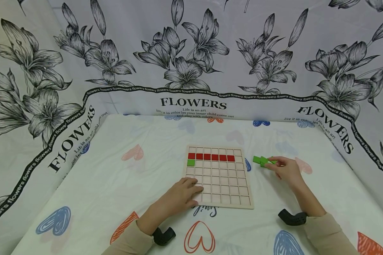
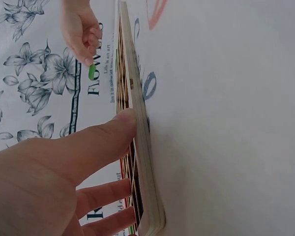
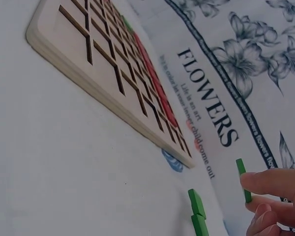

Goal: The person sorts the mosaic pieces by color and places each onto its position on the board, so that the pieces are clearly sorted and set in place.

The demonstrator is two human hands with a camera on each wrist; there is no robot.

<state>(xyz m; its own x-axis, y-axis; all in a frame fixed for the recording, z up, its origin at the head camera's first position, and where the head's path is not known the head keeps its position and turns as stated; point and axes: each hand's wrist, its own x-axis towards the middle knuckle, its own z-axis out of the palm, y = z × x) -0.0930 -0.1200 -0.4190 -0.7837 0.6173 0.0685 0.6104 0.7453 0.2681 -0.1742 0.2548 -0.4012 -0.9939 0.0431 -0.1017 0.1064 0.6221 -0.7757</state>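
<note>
A square wooden grid board (image 1: 218, 205) lies on the table. Several red square tiles (image 1: 215, 157) form a row near its far side, with one green tile (image 1: 190, 162) below the leftmost. My left hand (image 1: 180, 194) rests on the board's near left corner; in the left wrist view its thumb (image 2: 115, 135) touches the edge and the fingers lie over the grid. Right of the board, my right hand (image 1: 287, 171) pinches a green tile (image 3: 241, 169) between thumb and finger, held above the table. More green tiles (image 3: 195, 204) lie below that hand.
A white cloth with printed hearts (image 1: 199, 237) covers the table. Behind and at the sides hangs a curtain printed with flowers (image 1: 191, 53). A black curved device (image 1: 164, 236) is on the left wrist, and another black device (image 1: 292, 217) on the right.
</note>
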